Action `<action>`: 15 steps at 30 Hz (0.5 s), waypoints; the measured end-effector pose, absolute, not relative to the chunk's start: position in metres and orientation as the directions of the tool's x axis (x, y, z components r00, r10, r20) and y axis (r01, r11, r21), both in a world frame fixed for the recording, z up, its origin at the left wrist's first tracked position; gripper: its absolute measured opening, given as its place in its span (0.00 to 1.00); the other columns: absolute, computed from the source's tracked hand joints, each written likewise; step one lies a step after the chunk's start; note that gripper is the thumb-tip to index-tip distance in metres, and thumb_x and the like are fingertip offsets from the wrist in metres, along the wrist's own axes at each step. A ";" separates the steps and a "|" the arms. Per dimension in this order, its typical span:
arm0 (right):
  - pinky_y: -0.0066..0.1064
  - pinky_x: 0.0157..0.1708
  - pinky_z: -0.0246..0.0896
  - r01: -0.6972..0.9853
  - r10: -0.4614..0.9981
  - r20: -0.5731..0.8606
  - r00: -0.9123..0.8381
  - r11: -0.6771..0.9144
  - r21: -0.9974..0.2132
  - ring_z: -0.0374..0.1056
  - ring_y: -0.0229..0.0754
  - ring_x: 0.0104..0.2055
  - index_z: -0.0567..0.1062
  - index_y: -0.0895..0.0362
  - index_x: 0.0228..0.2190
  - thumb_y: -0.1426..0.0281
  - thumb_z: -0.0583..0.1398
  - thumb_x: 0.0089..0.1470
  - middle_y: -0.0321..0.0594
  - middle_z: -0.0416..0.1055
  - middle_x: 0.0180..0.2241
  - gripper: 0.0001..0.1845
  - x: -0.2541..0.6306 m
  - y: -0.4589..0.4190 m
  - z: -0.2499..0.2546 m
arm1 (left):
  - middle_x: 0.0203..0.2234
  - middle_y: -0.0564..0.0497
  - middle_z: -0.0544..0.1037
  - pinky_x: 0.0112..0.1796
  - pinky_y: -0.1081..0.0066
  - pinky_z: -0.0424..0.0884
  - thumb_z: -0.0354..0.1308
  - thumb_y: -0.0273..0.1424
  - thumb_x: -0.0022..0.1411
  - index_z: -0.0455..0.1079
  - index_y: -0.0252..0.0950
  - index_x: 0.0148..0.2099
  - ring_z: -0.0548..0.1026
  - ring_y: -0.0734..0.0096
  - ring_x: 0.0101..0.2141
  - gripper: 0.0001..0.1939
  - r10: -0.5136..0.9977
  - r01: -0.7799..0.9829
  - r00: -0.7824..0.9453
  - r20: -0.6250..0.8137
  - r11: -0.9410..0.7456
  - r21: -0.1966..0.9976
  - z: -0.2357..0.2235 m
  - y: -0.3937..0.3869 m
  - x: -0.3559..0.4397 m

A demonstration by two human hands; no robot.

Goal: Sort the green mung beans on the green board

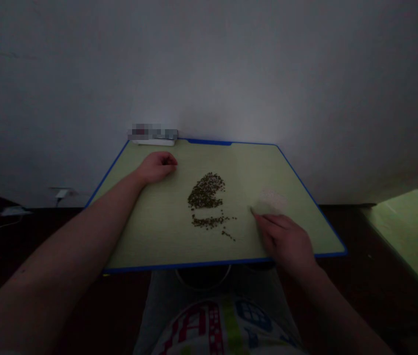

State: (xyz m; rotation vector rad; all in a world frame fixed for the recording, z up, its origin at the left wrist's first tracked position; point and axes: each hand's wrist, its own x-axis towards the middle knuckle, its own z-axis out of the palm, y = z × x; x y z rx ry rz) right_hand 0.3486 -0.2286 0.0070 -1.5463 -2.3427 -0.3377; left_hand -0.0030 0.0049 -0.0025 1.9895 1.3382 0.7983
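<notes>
My left hand [158,166] rests on the left part of a pale table top [157,227], its fingers curled in and nothing visible in them. On the right my right hand [286,241] is closed in a pinch, low over the board. A small, thin, dull tip [252,210] pokes out at its fingertips; what it belongs to is too dark to make out. Between the hands lies a heap of small dark brown grains [207,190], with a separate strip of grains [209,223] nearer me. A patch of whitish grains [273,200] lies just beyond my right hand.
A blue edge [194,266] runs around the table top. At its back left corner sits a white box-like object [155,142], partly blurred. Behind stands a grey wall [224,69]. A plug with cables [61,194] is at the left, and a pale greenish surface [412,236] at the right.
</notes>
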 end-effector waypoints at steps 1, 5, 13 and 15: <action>0.36 0.37 0.68 0.904 0.831 0.391 -0.397 0.427 0.010 0.71 0.45 0.38 0.77 0.60 0.45 0.74 0.53 0.58 0.44 0.78 0.40 0.17 0.345 -0.234 0.006 | 0.22 0.53 0.71 0.28 0.73 0.63 0.58 0.33 0.44 0.71 0.34 0.32 0.66 0.74 0.25 0.11 0.939 0.568 0.311 0.147 -0.308 0.763 -0.003 0.005 -0.003; 0.36 0.35 0.68 0.843 0.766 0.417 -0.490 0.538 0.001 0.70 0.45 0.35 0.77 0.62 0.44 0.75 0.54 0.57 0.45 0.78 0.39 0.16 0.332 -0.249 0.005 | 0.23 0.53 0.70 0.27 0.73 0.63 0.58 0.33 0.44 0.71 0.34 0.33 0.66 0.74 0.25 0.11 0.938 0.567 0.313 0.148 -0.309 0.764 -0.006 0.007 -0.004; 0.36 0.36 0.68 0.795 0.716 0.419 -0.558 0.606 0.023 0.69 0.44 0.35 0.77 0.61 0.44 0.77 0.54 0.56 0.45 0.78 0.38 0.17 0.326 -0.242 0.005 | 0.22 0.53 0.70 0.28 0.72 0.63 0.58 0.34 0.45 0.71 0.34 0.33 0.66 0.74 0.25 0.11 0.936 0.601 0.317 0.154 -0.323 0.731 -0.003 0.005 -0.004; 0.36 0.38 0.68 0.795 0.723 0.407 -0.559 0.607 0.013 0.69 0.44 0.36 0.77 0.60 0.45 0.78 0.53 0.56 0.45 0.78 0.39 0.18 0.326 -0.239 0.004 | 0.22 0.53 0.70 0.28 0.72 0.63 0.58 0.34 0.45 0.71 0.34 0.33 0.66 0.74 0.25 0.11 0.936 0.600 0.318 0.148 -0.320 0.733 -0.002 0.005 -0.004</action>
